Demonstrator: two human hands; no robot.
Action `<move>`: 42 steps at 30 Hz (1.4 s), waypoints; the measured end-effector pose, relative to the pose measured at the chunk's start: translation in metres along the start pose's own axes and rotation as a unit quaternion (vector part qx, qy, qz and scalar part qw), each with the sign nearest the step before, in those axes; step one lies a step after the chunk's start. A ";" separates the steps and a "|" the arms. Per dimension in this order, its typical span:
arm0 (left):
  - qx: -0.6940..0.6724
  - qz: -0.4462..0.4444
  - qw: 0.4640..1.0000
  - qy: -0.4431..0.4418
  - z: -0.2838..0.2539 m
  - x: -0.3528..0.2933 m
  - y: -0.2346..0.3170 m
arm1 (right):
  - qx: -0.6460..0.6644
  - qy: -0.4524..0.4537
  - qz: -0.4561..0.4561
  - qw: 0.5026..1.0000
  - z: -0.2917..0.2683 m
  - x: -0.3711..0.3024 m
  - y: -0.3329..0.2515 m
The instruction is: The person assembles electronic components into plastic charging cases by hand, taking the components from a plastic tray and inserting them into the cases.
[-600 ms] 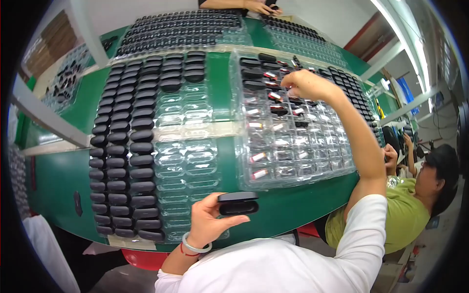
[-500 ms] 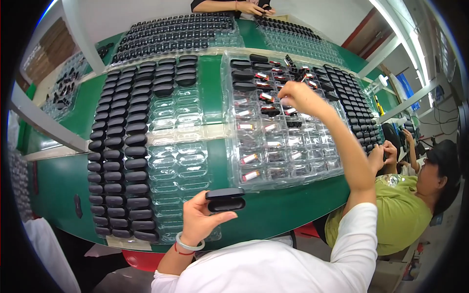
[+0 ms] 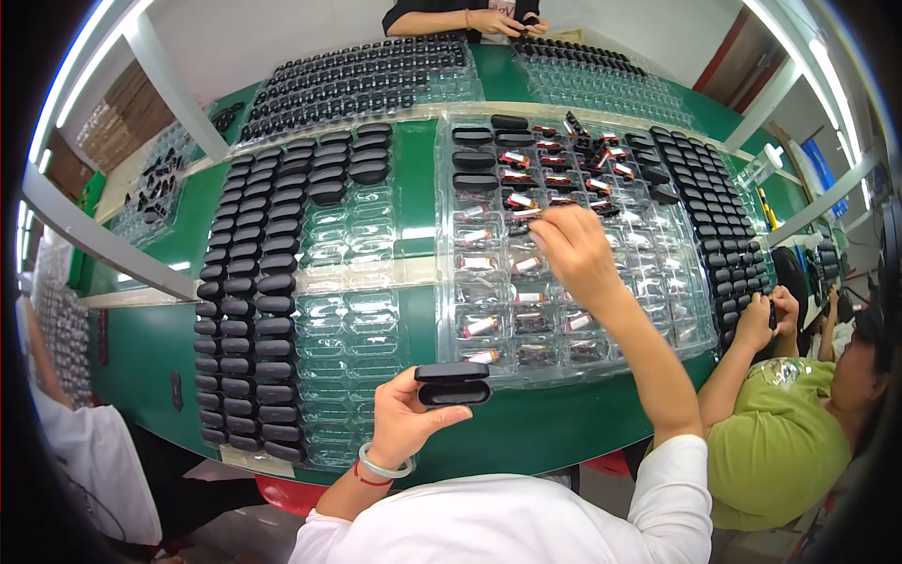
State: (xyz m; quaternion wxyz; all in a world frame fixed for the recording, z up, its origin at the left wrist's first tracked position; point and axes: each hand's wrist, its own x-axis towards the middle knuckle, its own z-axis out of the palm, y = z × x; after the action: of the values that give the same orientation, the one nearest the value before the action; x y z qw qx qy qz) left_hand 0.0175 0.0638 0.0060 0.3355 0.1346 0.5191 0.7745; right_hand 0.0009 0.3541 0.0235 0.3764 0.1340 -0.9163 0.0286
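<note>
My left hand (image 3: pixel 406 414) grips a small oblong black hinged case (image 3: pixel 455 393) between thumb and fingers, over the table's near edge. Its lid is raised and the hollow inside faces me. Over the middle of a clear plastic tray (image 3: pixel 451 324), my right hand (image 3: pixel 575 252) has its fingers pinched together, with the fingertips at a small black part (image 3: pixel 520 228). Whether the part is between them or only touched, I cannot tell. Around that hand, the tray's pockets hold small parts with red and white pieces (image 3: pixel 515 160) and several closed black cases (image 3: pixel 474 181).
Left of the tray, another clear tray (image 3: pixel 343 324) carries rows of black cases (image 3: pixel 274 329). More filled trays (image 3: pixel 357 85) lie across the green table (image 3: pixel 413 179). A person in a green shirt (image 3: pixel 770 432) works close on my right; another person's hands (image 3: pixel 507 23) are at the far side.
My right hand has moved left and nearer across the tray, its fingertips now at the small black part. The left hand still holds the opened case. The whole view has shifted slightly.
</note>
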 end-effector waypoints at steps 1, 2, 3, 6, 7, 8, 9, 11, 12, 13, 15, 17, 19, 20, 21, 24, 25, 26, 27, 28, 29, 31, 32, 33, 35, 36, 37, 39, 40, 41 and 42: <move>-0.003 -0.003 1.000 0.009 -0.003 0.000 -0.002 | -0.030 0.023 -0.028 0.999 -0.013 -0.001 -0.014; 0.010 0.036 0.999 -0.013 -0.005 0.001 -0.002 | -0.065 0.045 -0.051 0.996 -0.028 -0.005 -0.029; 0.024 0.074 0.997 -0.029 -0.009 0.000 -0.004 | -0.078 0.060 -0.070 0.993 -0.036 -0.010 -0.044; 0.048 0.102 0.992 -0.048 -0.013 0.002 -0.003 | -0.104 0.088 -0.101 0.985 -0.048 -0.023 -0.074; 0.068 0.142 0.985 -0.075 -0.014 0.004 -0.002 | -0.106 0.093 -0.109 0.984 -0.050 -0.027 -0.079; 0.078 0.136 0.984 -0.084 -0.015 0.002 0.001 | -0.102 0.086 -0.102 0.986 -0.051 -0.031 -0.086; 0.077 0.129 0.985 -0.083 -0.014 0.006 0.000 | -0.092 0.084 -0.096 0.988 -0.051 -0.033 -0.091; 0.053 0.163 0.983 -0.070 -0.012 0.008 -0.002 | -0.078 0.081 -0.089 0.990 -0.050 -0.037 -0.098; 0.031 0.139 0.986 -0.083 -0.014 0.008 -0.004 | -0.068 0.083 -0.088 0.990 -0.049 -0.039 -0.100; 0.033 0.136 0.987 -0.081 -0.013 0.008 -0.004 | -0.058 0.085 -0.087 0.991 -0.048 -0.041 -0.103; -0.004 0.164 0.978 -0.132 -0.010 0.010 -0.004 | -0.051 0.084 -0.079 0.992 -0.047 -0.043 -0.109; -0.005 0.163 0.973 -0.166 -0.012 0.010 -0.004 | -0.032 0.068 -0.077 0.994 -0.046 -0.045 -0.115; -0.021 0.159 0.966 -0.201 -0.009 0.009 -0.006 | -0.021 0.066 -0.079 0.994 -0.044 -0.045 -0.120; -0.031 0.159 0.963 -0.215 -0.008 0.010 -0.006 | -0.014 0.062 -0.082 0.995 -0.043 -0.045 -0.122; -0.029 0.157 0.964 -0.212 -0.008 0.010 -0.006 | -0.010 0.063 -0.080 0.995 -0.042 -0.046 -0.125; -0.044 0.120 0.966 -0.226 -0.009 0.009 -0.003 | 0.019 0.053 -0.064 0.996 -0.039 -0.045 -0.132; -0.043 0.121 0.966 -0.223 -0.010 0.009 -0.003 | 0.098 0.058 -0.006 0.994 -0.038 -0.043 -0.134; -0.072 0.110 0.966 -0.221 -0.010 0.009 -0.003 | 0.175 0.061 0.052 0.981 -0.036 -0.041 -0.136; -0.103 0.099 0.965 -0.222 -0.011 0.009 -0.003 | 0.176 0.060 0.053 0.981 -0.033 -0.043 -0.139; -0.103 0.099 0.965 -0.221 -0.011 0.010 -0.003 | 0.246 0.067 0.100 0.962 -0.028 -0.047 -0.141; -0.146 0.067 0.963 -0.216 -0.010 0.011 -0.003 | 0.313 0.074 0.147 0.935 -0.026 -0.049 -0.143; -0.188 0.035 0.960 -0.207 -0.012 0.010 -0.003 | 0.318 0.038 0.157 0.934 -0.028 -0.053 -0.142; -0.216 0.004 0.956 -0.199 -0.015 0.010 -0.005 | 0.338 0.068 0.168 0.923 -0.026 -0.054 -0.144; -0.246 -0.027 0.950 -0.189 -0.017 0.009 -0.007 | 0.359 0.098 0.179 0.911 -0.025 -0.055 -0.145; -0.268 -0.062 0.949 -0.152 -0.015 0.006 -0.004 | 0.236 0.102 0.112 0.960 -0.029 -0.057 -0.146; -0.269 -0.057 0.948 -0.157 -0.015 0.008 -0.004 | 0.105 0.106 0.040 0.988 -0.033 -0.058 -0.145; -0.271 -0.052 0.947 -0.163 -0.016 0.008 -0.005 | -0.027 0.108 -0.033 0.993 -0.037 -0.059 -0.145; -0.264 -0.050 0.949 -0.166 -0.016 0.008 -0.005 | -0.030 0.081 -0.045 0.995 -0.040 -0.061 -0.146; -0.256 -0.048 0.950 -0.170 -0.015 0.007 -0.005 | -0.045 0.057 -0.044 0.996 -0.041 -0.061 -0.145; -0.248 -0.046 0.952 -0.174 -0.015 0.006 -0.005 | -0.060 0.033 -0.043 0.997 -0.041 -0.061 -0.144; -0.250 -0.045 0.952 -0.173 -0.015 0.007 -0.006 | -0.059 0.042 -0.040 0.997 -0.038 -0.059 -0.143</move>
State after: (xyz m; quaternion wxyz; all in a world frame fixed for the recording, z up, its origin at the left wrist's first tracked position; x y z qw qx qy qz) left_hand 0.0066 0.0592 -0.0064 0.4776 0.1550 0.2487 0.8282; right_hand 0.1051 0.2360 0.0025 0.4223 0.1465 -0.8939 -0.0350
